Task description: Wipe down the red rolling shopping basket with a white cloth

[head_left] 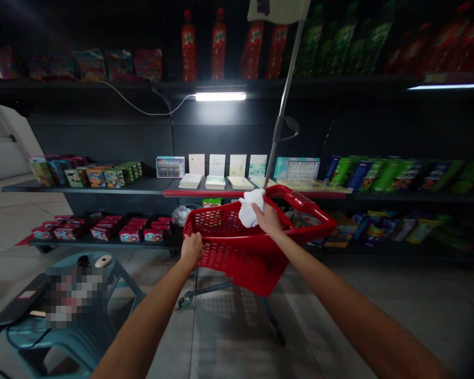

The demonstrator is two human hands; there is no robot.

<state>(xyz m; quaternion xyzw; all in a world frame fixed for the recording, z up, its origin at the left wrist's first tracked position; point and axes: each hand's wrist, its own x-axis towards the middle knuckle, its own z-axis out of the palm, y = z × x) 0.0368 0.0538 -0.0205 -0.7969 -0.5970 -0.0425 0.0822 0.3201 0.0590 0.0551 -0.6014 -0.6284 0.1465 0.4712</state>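
A red plastic shopping basket (237, 258) sits tilted on a small wheeled cart frame in front of me. My left hand (191, 249) is closed round the basket's near left rim. My right hand (265, 218) reaches over the basket's top and grips a crumpled white cloth (249, 207), which rests against the rim near the red handle (300, 202). A grey metal pole (283, 100) rises from the cart behind the cloth.
Dark store shelves (102, 185) run across the back, stocked with boxes, notebooks (215, 181), red bottles (218, 45) and green packets. A blue plastic stool (114, 295) with small items on it stands at lower left. Grey tiled floor (229, 337) lies under the cart.
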